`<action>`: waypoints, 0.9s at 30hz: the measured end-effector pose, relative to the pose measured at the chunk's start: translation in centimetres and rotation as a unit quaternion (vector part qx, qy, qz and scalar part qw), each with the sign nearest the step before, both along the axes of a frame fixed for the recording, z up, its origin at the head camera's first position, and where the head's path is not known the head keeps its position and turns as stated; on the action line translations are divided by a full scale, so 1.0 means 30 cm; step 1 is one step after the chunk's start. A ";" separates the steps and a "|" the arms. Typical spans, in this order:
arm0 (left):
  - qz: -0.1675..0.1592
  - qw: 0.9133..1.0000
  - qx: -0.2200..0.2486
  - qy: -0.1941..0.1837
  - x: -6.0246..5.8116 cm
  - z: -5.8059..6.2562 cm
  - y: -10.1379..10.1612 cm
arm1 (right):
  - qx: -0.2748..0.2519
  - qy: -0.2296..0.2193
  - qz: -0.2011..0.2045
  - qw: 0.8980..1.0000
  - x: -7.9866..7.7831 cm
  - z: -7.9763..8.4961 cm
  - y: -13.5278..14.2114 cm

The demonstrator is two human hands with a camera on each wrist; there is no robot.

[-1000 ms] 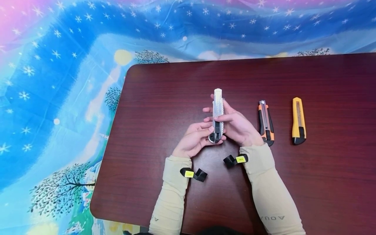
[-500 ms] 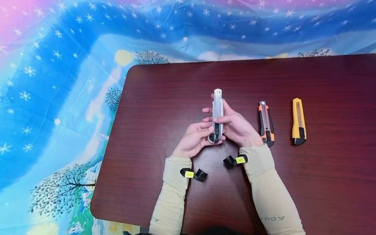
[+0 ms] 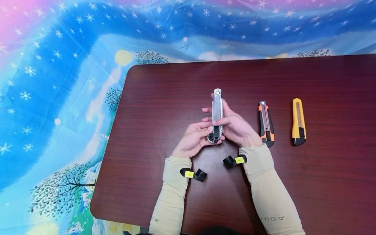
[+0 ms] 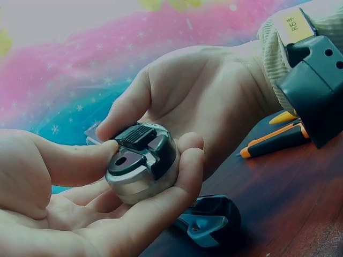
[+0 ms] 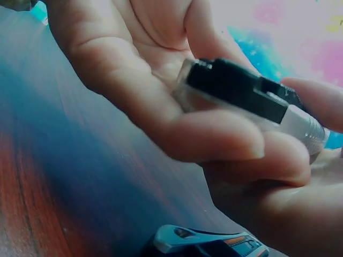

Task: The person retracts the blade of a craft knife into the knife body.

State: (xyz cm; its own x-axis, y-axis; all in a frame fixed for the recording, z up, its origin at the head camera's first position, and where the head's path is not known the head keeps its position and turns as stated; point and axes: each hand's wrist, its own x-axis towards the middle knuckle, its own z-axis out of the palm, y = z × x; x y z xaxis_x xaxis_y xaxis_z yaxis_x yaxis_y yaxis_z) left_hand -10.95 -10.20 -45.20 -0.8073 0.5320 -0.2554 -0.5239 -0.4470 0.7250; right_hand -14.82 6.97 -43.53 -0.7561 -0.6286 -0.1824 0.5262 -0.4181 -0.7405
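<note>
Both hands hold a silver utility knife (image 3: 217, 107) upright over the table, its metal tip pointing away. Around its rounded black lower end, the left hand (image 3: 192, 138) curls, thumb on the front beside the black slider (image 4: 136, 136). The right hand (image 3: 238, 125) holds the knife from the other side; its fingers pass behind the body and its thumb presses the front just above the slider. A small notch shows near the metal tip. Seen close in the right wrist view, the knife's black end (image 5: 236, 88) lies between the fingers.
An orange and black utility knife (image 3: 266, 122) and a yellow one (image 3: 299, 122) lie to the right on the dark red table (image 3: 164, 88). Below the hands, another black and grey-blue tool (image 4: 211, 222) appears in the left wrist view. A snowflake-patterned cloth (image 3: 188, 29) hangs behind.
The right thumb and the black slider have moved slightly down the knife towards the left hand. A notch has appeared near the metal tip. The left hand has stayed in place.
</note>
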 end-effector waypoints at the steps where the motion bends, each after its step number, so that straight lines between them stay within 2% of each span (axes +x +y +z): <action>1: 0.000 1.000 0.000 0.000 0.000 0.000 -0.001 | -0.002 0.001 0.001 1.000 0.001 -0.001 -0.001; 11: 0.005 1.000 0.010 0.011 -0.004 0.001 -0.008 | -0.016 0.020 -0.009 1.000 0.001 -0.002 -0.006; 18: 0.005 1.000 -0.014 0.022 -0.009 0.003 0.011 | -0.002 0.037 -0.025 0.999 0.001 0.001 0.003; 23: 0.015 0.999 -0.031 0.038 -0.004 0.003 0.018 | 0.021 0.074 -0.044 0.996 0.000 0.004 -0.005; 27: 0.022 0.998 -0.037 0.047 0.006 0.015 0.010 | 0.060 0.123 -0.056 0.989 0.004 0.012 -0.011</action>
